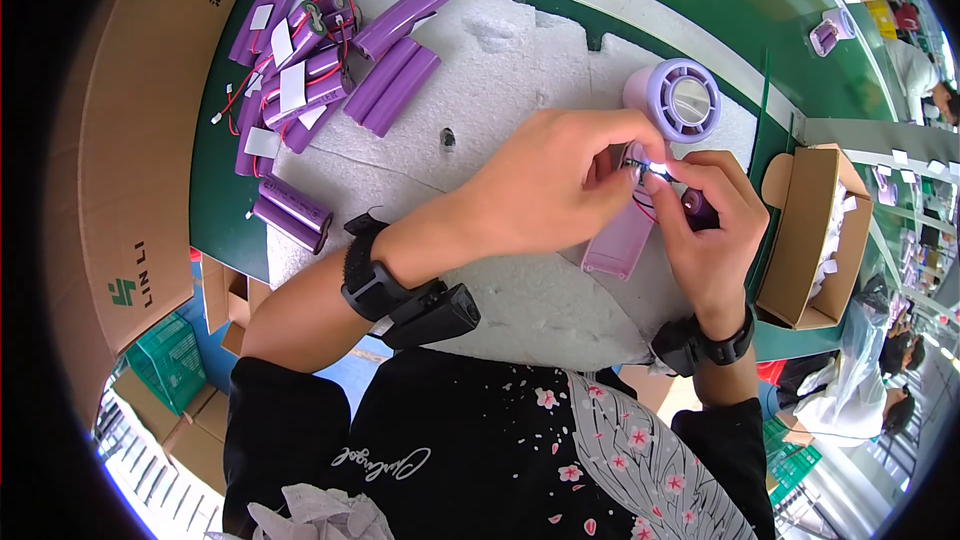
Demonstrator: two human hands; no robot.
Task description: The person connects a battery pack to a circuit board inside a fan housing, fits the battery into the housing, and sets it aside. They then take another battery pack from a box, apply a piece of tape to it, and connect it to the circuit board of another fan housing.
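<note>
Purple cylindrical battery cell [699,208], held in your right hand [712,230], fingers curled around it, thumb and forefinger pinching toward the small wired part [645,172] between both hands. Red wires run down from that part toward the cell.

Your left hand [555,185] reaches across from the left, its fingertips pinched on the same small part, touching the right hand's fingertips. Both hands sit above the middle right of the desk [215,190].

Pink flat plastic housing [620,240], lying tilted on the white foam sheet [520,70] just beneath the hands, partly hidden by them.

Lilac round fan body [680,98], with a circular slotted face, standing on the foam just beyond the hands.

Two long purple battery packs [393,80], side by side on the foam to the upper left; another one [402,18] lies just above them.

Heap of purple battery packs with white labels and red wires [290,60], on the green desk surface at the far left.

Pair of purple cells [290,212], at the foam's left edge.

Open cardboard box [800,230], on the right of the desk, holding small white pieces.

Large cardboard flap [120,140], along the left side.

Black wrist straps, one on each of your forearms.
</note>
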